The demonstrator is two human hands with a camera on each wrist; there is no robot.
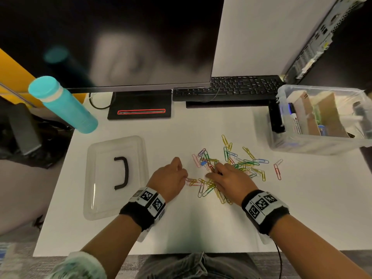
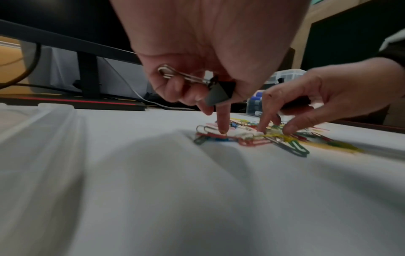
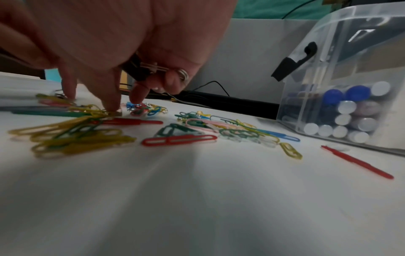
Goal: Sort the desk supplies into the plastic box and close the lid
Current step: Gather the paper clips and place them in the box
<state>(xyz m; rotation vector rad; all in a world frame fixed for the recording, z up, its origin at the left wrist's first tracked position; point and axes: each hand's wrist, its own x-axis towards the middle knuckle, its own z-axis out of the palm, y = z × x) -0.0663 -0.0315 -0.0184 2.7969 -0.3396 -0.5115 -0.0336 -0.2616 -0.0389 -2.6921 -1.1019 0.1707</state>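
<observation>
The person is in the middle of collecting the loose supplies: many coloured wire paper clips (image 1: 231, 168) lie scattered on the white desk (image 1: 181, 228), and none of this heap is yet in the clear plastic box (image 1: 322, 141), which stands open at the far right of the desk with markers and cardboard packs already inside. Its transparent lid with a black handle (image 1: 115, 176) lies flat at the left, well apart from the box.

The left hand (image 1: 171, 178) hovers low at the left edge of the heap. Its inner fingers are curled round a black binder clip with silver wire arms (image 2: 210, 86), while one finger (image 2: 222, 117) points straight down and presses on a clip. The right hand (image 1: 227, 179) is just beside it, palm down over the heap. It also keeps a black binder clip (image 3: 144, 69) tucked under curled fingers, and the other fingertips (image 3: 113, 104) touch the yellow clips.

I think the next move calls for raking the clips together into a bunch and pinching them up. The clips are thin and flat on the desk, so they may slip, and both hands are already partly full.
</observation>
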